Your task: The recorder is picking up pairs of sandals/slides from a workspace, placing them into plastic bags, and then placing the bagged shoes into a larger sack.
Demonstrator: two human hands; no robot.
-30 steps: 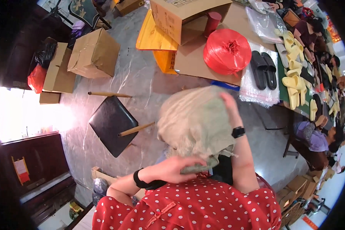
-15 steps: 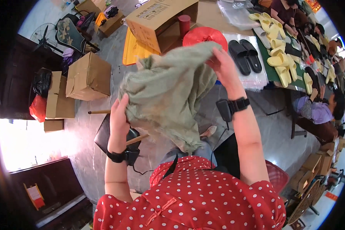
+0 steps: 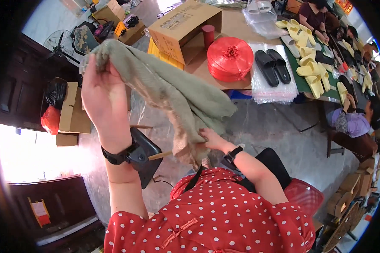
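Note:
A limp, grey-green cloth (image 3: pixel 164 80), worn and stained with brown patches, stretches between my two hands in front of me. At its upper left end, my left hand (image 3: pixel 105 99) is raised and closed on a bunched part of it. Lower down and nearer my body, my right hand (image 3: pixel 216 141) grips the brownish edge. Between them the fabric hangs in long folds, and its far right corner droops freely. Some fingertips of both hands are hidden by the cloth.
Ahead stands a table with an open cardboard box (image 3: pixel 177 27), a red roll of plastic twine (image 3: pixel 230 59) and black slippers (image 3: pixel 272 67) on plastic bags. Yellow slippers (image 3: pixel 310 69) and seated people are at the right. A black stool (image 3: pixel 145 158) stands close on my left.
My left hand has risen up and to the left with the cloth. My right hand has come down toward my body, and the cloth is now drawn out lengthwise.

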